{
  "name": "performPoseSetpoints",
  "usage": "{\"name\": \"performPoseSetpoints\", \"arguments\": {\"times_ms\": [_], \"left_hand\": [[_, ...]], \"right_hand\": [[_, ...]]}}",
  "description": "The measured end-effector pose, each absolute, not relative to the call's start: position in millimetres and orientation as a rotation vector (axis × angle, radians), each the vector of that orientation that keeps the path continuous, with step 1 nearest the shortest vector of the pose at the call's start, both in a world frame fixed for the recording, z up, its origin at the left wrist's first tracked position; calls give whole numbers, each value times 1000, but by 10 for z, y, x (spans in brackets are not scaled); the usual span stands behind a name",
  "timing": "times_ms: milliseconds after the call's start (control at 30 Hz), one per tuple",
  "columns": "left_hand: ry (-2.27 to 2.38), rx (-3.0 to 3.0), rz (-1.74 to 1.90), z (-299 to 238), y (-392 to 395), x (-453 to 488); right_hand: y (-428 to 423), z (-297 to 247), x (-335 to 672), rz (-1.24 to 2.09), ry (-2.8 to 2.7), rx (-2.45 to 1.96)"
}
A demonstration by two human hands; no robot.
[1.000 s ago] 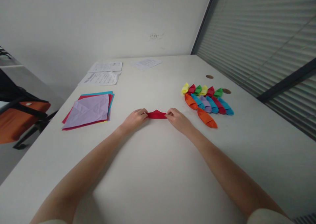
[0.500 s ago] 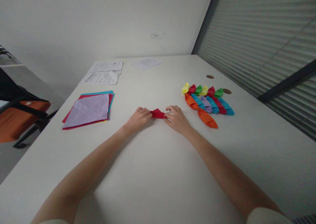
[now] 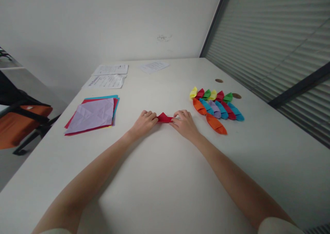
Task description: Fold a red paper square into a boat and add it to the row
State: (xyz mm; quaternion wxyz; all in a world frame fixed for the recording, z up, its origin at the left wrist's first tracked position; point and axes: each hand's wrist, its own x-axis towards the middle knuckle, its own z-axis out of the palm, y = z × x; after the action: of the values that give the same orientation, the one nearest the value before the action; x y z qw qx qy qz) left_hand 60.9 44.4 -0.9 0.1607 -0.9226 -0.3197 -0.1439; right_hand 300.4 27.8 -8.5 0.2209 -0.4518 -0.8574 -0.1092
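Between my hands, a folded piece of red paper (image 3: 164, 118) lies on the white table, with a small peak standing up at its middle. My left hand (image 3: 145, 122) has its fingers closed on the paper's left end. At the right end, my right hand (image 3: 184, 121) pinches the paper between thumb and fingers. The fingers cover both ends of the paper. To the right lie several folded paper pieces (image 3: 216, 109) in rows, in yellow, red, green, blue, purple and orange. An orange folded piece (image 3: 216, 124) sits nearest to my right hand.
On the left is a stack of coloured paper sheets (image 3: 90, 114), purple on top. Printed sheets (image 3: 107, 81) lie behind it, and another printed sheet (image 3: 154, 66) is near the wall. Blinds (image 3: 278, 44) run along the right side. An orange chair (image 3: 23, 124) stands left of the table.
Both hands keep hold of the red paper. Its middle peak looks slightly sharper, and my right fingers have closed in a little at its right end.
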Motion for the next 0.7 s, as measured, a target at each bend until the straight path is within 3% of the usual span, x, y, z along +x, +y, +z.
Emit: {"name": "performPoseSetpoints", "arguments": {"times_ms": [367, 700], "left_hand": [[-765, -2693, -246, 110, 414, 598], [-1179, -2814, -441, -24, 473, 511]], "right_hand": [[241, 53, 3004, -299, -2564, -1229], [257, -57, 3049, -233, -2405, -1281]]}}
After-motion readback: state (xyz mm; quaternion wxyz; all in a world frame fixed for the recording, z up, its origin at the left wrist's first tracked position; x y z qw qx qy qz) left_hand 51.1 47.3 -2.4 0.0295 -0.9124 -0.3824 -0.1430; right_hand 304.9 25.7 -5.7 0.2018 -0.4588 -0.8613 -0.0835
